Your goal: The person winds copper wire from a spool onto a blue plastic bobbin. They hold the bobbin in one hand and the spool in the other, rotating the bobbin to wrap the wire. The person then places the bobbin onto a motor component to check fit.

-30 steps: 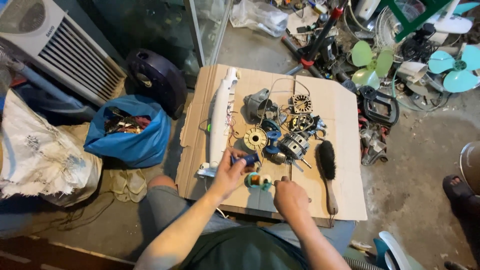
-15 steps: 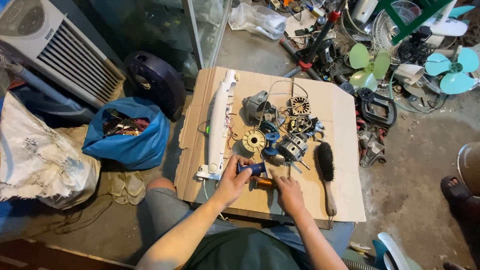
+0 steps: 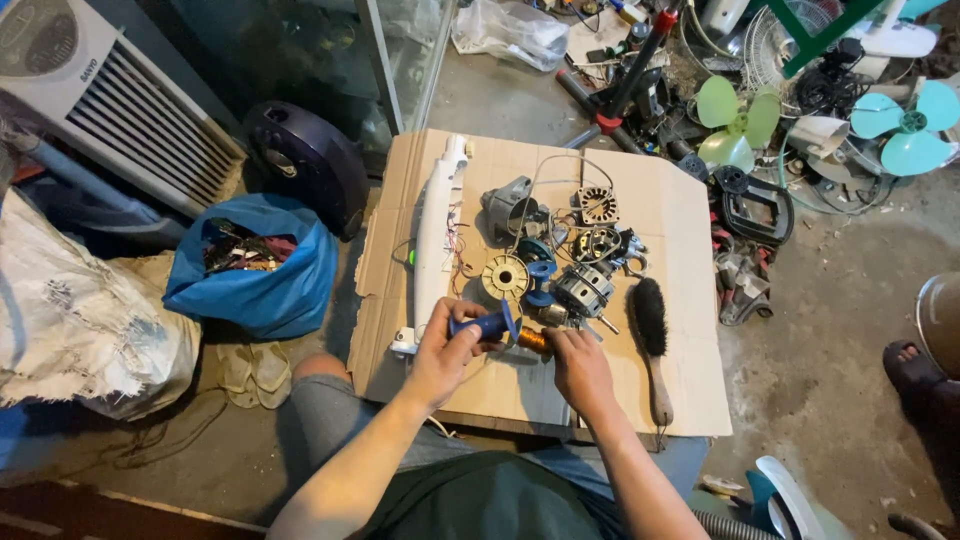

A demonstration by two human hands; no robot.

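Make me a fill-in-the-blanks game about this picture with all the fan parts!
1. The left hand holds a spool that is ____ in colour.
2. All the small motor parts lie on a flat sheet of ____.
3. The brush with the wooden handle has ____ bristles.
4. The right hand touches a coil of shiny ____ wire.

Missing words: blue; cardboard; black; copper

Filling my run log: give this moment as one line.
left hand: holds blue spool | right hand: on copper coil | surface: cardboard sheet | nearby: brush
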